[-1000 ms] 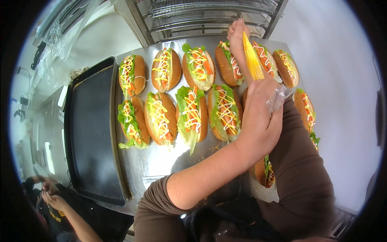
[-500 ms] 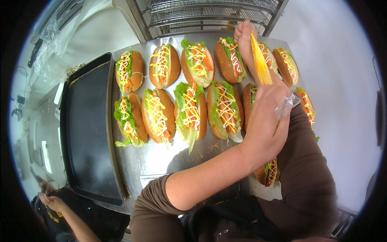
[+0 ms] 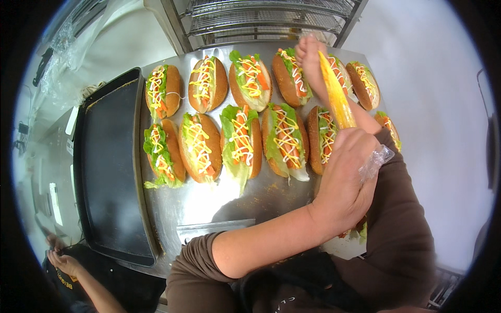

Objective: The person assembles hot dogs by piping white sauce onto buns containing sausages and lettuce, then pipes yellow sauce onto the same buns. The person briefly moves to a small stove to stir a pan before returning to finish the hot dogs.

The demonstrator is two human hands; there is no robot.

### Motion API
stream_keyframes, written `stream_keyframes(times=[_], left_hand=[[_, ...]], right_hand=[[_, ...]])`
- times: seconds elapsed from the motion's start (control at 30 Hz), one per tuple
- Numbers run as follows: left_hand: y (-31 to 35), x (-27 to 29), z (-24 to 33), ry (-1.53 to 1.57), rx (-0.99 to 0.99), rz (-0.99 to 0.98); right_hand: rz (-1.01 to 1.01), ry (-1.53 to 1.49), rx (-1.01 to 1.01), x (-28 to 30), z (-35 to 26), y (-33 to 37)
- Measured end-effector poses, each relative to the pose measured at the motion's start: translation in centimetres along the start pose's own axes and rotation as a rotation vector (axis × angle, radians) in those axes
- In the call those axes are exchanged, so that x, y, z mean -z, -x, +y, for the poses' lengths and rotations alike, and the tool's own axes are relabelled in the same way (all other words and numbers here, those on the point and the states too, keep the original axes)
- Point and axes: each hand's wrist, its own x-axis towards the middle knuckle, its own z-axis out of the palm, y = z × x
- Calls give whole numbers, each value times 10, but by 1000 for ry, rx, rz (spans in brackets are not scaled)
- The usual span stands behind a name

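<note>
My left hand [image 3: 345, 172], its forearm crossing from the lower left, is closed around the wide end of a clear piping bag [image 3: 336, 91] of yellow sauce. Crumpled clear plastic pokes out beside its wrist. Farther off, my right hand [image 3: 311, 55] has its fingers curled at the bag's narrow end; its exact grip is partly hidden. Beneath and around my arms lie filled hot dogs in rows, among them one hot dog [image 3: 287, 140] with lettuce, sausage and zigzag yellow and white sauce. A hot dog [image 3: 324, 136] beside my left hand is partly covered.
A black baking tray [image 3: 143, 172] lies on the left of the steel table [image 3: 209, 206]. Beyond the far edge stands a metal rack [image 3: 266, 23] with wire shelves. A flat metal strip [image 3: 216, 227] rests near my left sleeve. Another person's hand [image 3: 65, 263] shows at the lower left.
My left hand and the piping bag have come nearer to me. My right hand has shifted slightly nearer and left. The whole view has moved a little, uncovering more of one hot dog.
</note>
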Motion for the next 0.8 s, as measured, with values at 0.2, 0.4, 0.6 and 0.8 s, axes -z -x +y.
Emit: stream_keyframes(times=[0.2,0.4,0.6,0.8], left_hand=[[6,-5,8,-14,14,41],[16,-15,19,-46,38,-51],[20,-24,20,-55,21,-30],[18,-33,10,-97,37,-62]], right_hand=[[-71,-71,17,1,-10,8],[-203,-161,3,4,-20,35],[-71,-117,-82,7,-20,48],[-94,-328,-122,5,-18,37]])
